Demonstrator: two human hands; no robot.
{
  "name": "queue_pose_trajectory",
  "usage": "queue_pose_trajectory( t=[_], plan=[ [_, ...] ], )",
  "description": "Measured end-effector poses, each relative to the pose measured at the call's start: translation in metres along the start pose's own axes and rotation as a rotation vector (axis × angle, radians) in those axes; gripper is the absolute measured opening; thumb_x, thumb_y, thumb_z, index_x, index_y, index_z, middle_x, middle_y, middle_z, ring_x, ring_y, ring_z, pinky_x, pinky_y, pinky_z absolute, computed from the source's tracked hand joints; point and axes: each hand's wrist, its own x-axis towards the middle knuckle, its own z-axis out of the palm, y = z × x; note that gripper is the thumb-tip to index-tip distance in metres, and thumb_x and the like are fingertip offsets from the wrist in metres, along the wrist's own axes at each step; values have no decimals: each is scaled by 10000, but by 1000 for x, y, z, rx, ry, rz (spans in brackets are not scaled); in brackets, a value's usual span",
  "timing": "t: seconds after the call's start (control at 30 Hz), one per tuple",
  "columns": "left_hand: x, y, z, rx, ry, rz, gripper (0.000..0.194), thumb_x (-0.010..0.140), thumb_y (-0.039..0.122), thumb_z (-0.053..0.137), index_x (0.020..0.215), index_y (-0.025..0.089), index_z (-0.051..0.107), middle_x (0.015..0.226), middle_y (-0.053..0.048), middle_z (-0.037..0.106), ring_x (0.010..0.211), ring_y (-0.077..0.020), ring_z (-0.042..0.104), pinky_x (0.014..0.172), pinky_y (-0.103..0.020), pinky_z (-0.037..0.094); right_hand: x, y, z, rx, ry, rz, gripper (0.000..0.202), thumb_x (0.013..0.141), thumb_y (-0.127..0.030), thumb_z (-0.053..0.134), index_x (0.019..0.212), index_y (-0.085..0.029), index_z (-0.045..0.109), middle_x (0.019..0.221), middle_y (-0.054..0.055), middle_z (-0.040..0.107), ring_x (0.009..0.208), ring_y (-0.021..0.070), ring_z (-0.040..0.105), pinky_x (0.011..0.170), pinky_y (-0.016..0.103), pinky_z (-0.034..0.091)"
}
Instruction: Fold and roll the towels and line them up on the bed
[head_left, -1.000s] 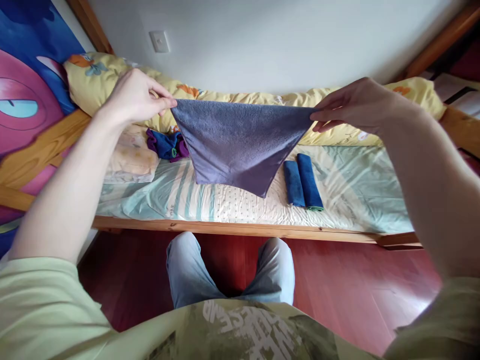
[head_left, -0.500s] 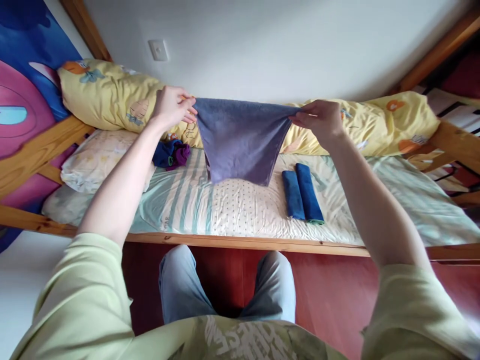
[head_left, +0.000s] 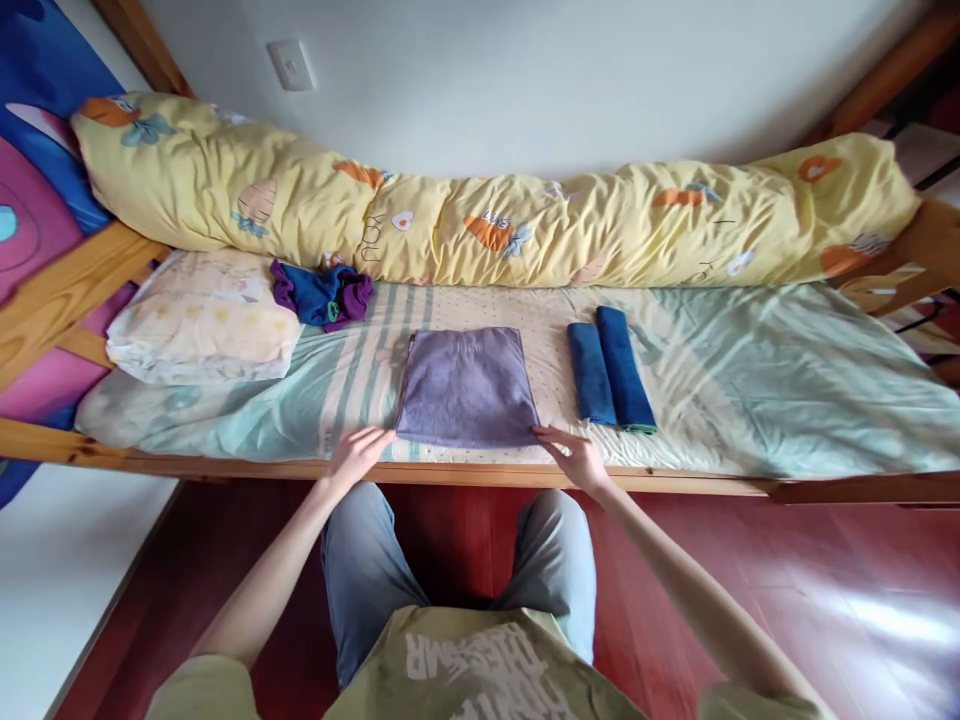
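Note:
A purple cloth (head_left: pixel 469 388) lies spread flat on the mattress, its near edge close to the bed's front rail. My left hand (head_left: pixel 358 455) pinches the cloth's near left corner. At the near right corner, my right hand (head_left: pixel 574 453) has its fingers closed on the cloth. Two blue rolled or folded cloths, one (head_left: pixel 592 373) slightly shorter than the other (head_left: pixel 625 370), lie side by side to the right. A crumpled blue and purple bundle (head_left: pixel 322 295) rests to the left, beside the pillow.
A long yellow quilt (head_left: pixel 480 228) runs along the wall behind the mattress. On the left sits a pale pillow (head_left: pixel 206 318). The wooden front rail (head_left: pixel 465 475) crosses just above my knees. A wall switch (head_left: pixel 292 66) is at the upper left.
Both hands have come down and toward me with the purple cloth. It hung raised in front of the quilt before and now lies flat on the mattress.

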Motion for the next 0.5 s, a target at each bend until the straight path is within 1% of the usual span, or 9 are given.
queue_pose_trajectory(
  t=[0.03, 0.1, 0.17, 0.23, 0.3, 0.33, 0.4, 0.47, 0.5],
  plan=[
    [-10, 0, 11, 16, -28, -17, 319, 1004, 220, 487, 1033, 276, 800, 917, -71, 781, 909, -235, 746, 822, -325, 569, -10, 9, 9, -13, -25, -3, 205, 908, -425, 595, 955, -435, 795, 1172, -15, 756, 1211, 331, 682, 1149, 583, 514],
    [-22, 0, 23, 20, -58, -41, 319, 1011, 241, 485, 1024, 261, 803, 886, -89, 769, 887, -237, 735, 804, -321, 566, -21, 19, 16, -56, -82, -34, 252, 915, -375, 563, 990, -428, 797, 1214, -13, 743, 1259, 309, 658, 1150, 561, 516],
    [-23, -1, 22, -3, -64, -44, 280, 1006, 309, 532, 1003, 252, 807, 897, -95, 765, 881, -233, 725, 822, -317, 562, -21, 20, 11, -117, -153, -73, 302, 892, -296, 548, 1014, -412, 798, 1238, -7, 735, 1285, 297, 644, 1133, 540, 527],
    [-10, -5, 14, -35, -40, -58, 280, 1002, 385, 561, 1007, 244, 802, 925, -88, 766, 828, -212, 711, 821, -304, 556, -10, 15, 0, -176, -214, -100, 349, 845, -227, 546, 1030, -381, 798, 1211, 11, 746, 1239, 295, 669, 1099, 518, 542],
    [19, -10, 4, -72, 32, -113, 336, 1021, 425, 519, 1054, 223, 786, 969, -86, 765, 788, -190, 695, 807, -287, 548, 14, 11, -11, -209, -177, -91, 360, 832, -211, 537, 1059, -324, 793, 1169, 42, 756, 1166, 286, 695, 1065, 486, 552],
    [39, -13, 1, -92, 75, -160, 364, 1032, 424, 486, 1094, 206, 771, 997, -91, 763, 792, -187, 693, 806, -282, 544, 31, 10, -14, -208, -110, -62, 345, 850, -231, 532, 1079, -286, 784, 1163, 62, 754, 1124, 279, 704, 1036, 466, 562],
    [91, -22, 1, -135, 125, -275, 386, 1030, 410, 473, 1189, 170, 730, 1109, -116, 751, 929, -211, 707, 864, -286, 533, 73, 14, -12, -176, 78, 55, 335, 909, -319, 522, 1121, -209, 756, 1185, 110, 739, 1050, 267, 714, 952, 423, 586],
    [147, -32, 8, -144, 82, -451, 394, 1015, 380, 501, 1250, 125, 689, 1122, -146, 745, 1000, -244, 704, 959, -322, 502, 121, 22, -1, -135, 222, 219, 402, 940, -432, 532, 1158, -153, 721, 1209, 158, 723, 993, 266, 717, 891, 398, 590],
    [173, -37, 13, -154, 34, -566, 405, 1019, 395, 507, 1244, 109, 685, 1124, -166, 743, 1070, -270, 689, 1004, -343, 477, 143, 27, 8, -122, 256, 302, 441, 941, -479, 546, 1164, -135, 708, 1193, 174, 724, 985, 271, 715, 894, 400, 583]
  ],
)
